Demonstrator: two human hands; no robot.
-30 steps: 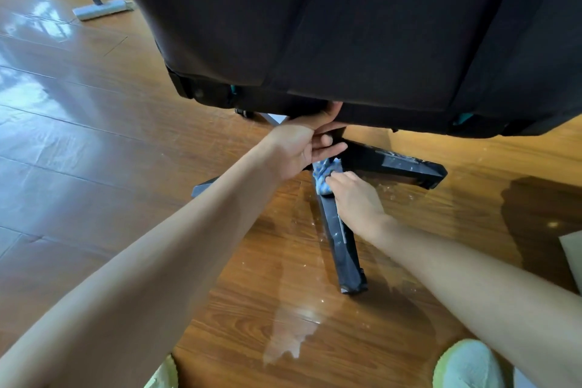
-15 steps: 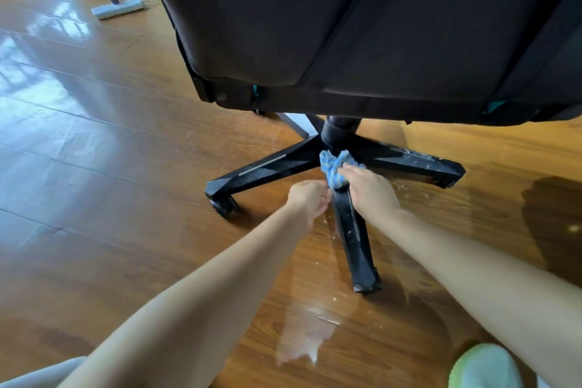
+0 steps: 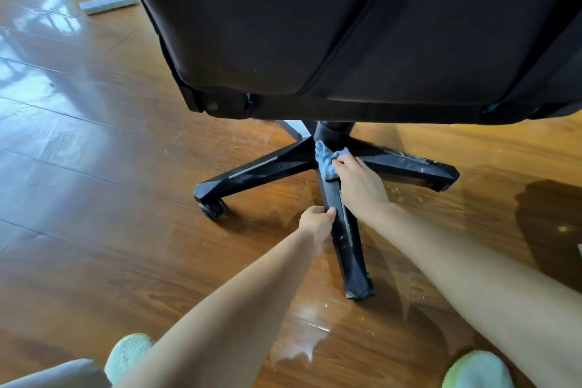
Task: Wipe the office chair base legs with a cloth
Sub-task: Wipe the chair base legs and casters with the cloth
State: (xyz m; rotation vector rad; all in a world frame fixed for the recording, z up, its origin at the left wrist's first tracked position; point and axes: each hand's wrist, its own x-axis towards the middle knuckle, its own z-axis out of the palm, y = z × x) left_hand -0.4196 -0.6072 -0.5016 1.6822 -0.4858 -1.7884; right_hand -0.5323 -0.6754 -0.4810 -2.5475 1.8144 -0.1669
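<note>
A black office chair fills the top of the view, its seat hiding the far legs. The black star base shows three legs: a near leg pointing toward me, a left leg with a castor, and a dusty right leg. My right hand presses a blue cloth onto the top of the near leg beside the centre column. My left hand grips the left side of that near leg, lower down.
The wooden floor is glossy, with a wet patch near the leg's tip. A flat mop head lies at the far left. My two feet in pale slippers are at the bottom edge.
My left hand left the underside of the seat and came down to grip the near leg. My right hand stayed at the leg's top with the cloth. The view pulled back.
</note>
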